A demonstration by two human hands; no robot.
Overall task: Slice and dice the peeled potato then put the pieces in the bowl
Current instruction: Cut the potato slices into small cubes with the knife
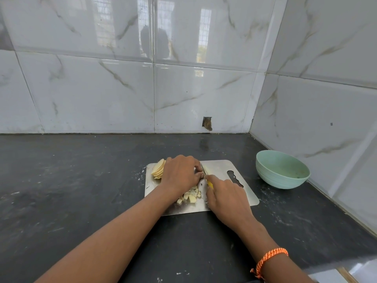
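A steel cutting board (226, 167) lies on the dark counter. A fanned stack of pale potato slices (158, 169) sits at its far left corner. My left hand (180, 173) lies curled over potato slices beside that stack, holding them down; what is under the palm is hidden. My right hand (226, 196) grips a yellow-handled knife (205, 174), with the blade right beside my left fingertips. A small heap of diced potato pieces (190, 196) lies on the board between my two wrists. A light green bowl (282, 169) stands to the right of the board.
The black stone counter (71, 180) meets tiled walls at the back and on the right, forming a corner behind the bowl. A small broken hole (207, 123) shows in the back wall tile. An orange thread band (269, 260) circles my right wrist.
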